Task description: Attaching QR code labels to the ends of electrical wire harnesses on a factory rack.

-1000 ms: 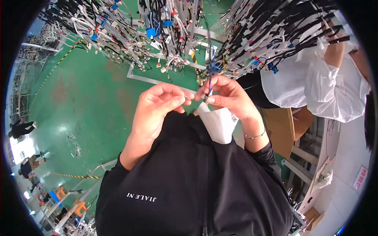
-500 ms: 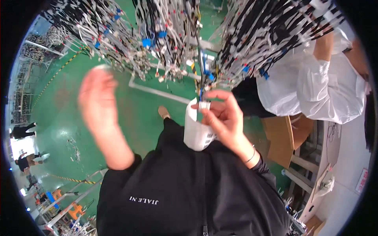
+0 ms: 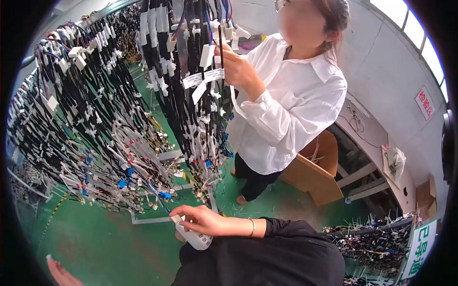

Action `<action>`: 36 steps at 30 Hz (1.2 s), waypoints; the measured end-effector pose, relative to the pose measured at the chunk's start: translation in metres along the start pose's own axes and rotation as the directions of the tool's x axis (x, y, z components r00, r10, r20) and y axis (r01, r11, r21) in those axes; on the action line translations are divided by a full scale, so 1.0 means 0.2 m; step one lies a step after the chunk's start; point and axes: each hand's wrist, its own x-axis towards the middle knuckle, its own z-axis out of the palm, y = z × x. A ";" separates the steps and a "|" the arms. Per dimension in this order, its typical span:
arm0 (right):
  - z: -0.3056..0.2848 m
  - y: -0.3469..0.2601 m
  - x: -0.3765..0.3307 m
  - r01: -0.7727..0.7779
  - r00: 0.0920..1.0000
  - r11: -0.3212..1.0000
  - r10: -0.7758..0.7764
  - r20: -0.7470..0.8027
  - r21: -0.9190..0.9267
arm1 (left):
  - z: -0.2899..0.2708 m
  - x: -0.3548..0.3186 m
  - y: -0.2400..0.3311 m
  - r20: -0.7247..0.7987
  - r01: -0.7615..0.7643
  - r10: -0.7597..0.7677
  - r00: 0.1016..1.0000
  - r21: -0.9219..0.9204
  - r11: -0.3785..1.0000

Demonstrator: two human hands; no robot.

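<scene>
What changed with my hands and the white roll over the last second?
The left hand let go and dropped away to the lower left. The right hand came down with the white roll, away from the hanging wire harnesses. The right hand stays closed around the roll.

White paper tags [image 3: 204,78] hang on the black cables; a red-lettered wall sign [image 3: 424,103]; a green-and-white sign [image 3: 419,248] lower right.

hanging wire harnesses [image 3: 119,119] | co-worker in white shirt [image 3: 291,109] — cardboard box [image 3: 315,174], apparently | green floor [image 3: 100,243]
</scene>
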 end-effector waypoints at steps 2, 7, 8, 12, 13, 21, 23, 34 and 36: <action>0.00 0.01 0.01 0.009 0.999 1.000 -0.010 -0.041 -0.024 | 0.52 -0.37 0.12 0.108 0.169 -0.170 0.980 0.019 0.986; 0.08 0.03 0.00 0.008 0.995 1.000 -0.007 -0.095 0.007 | 1.31 -1.28 0.46 0.459 0.540 -0.419 0.784 -0.171 0.824; 0.09 0.04 -0.01 -0.004 0.994 1.000 0.003 -0.106 -0.004 | 1.36 -1.37 0.48 0.532 0.551 -0.400 0.746 -0.157 0.820; 0.08 0.12 0.02 0.011 0.977 0.996 -0.029 -0.210 -0.088 | 1.54 -1.55 0.62 0.618 0.486 -0.324 0.717 -0.110 0.867; 0.07 0.05 0.04 0.071 0.954 0.976 -0.127 -0.272 -0.208 | 1.56 -1.57 0.67 0.633 0.519 -0.378 0.675 -0.045 0.853; 0.03 -0.03 0.11 0.035 0.970 0.996 -0.053 -0.237 -0.078 | 1.66 -1.60 0.74 0.694 0.608 -0.390 0.605 -0.087 0.789; 0.05 -0.01 0.10 0.055 0.972 0.998 -0.063 -0.228 -0.041 | 1.66 -1.61 0.74 0.667 0.556 -0.360 0.652 -0.098 0.825; 0.07 -0.01 0.09 0.107 0.974 0.989 -0.124 -0.189 -0.098 | 1.65 -1.60 0.75 0.643 0.355 -0.242 0.727 -0.050 0.934; 0.07 -0.01 0.10 0.122 0.973 0.987 -0.140 -0.182 -0.107 | 1.66 -1.60 0.75 0.636 0.350 -0.242 0.733 -0.048 0.935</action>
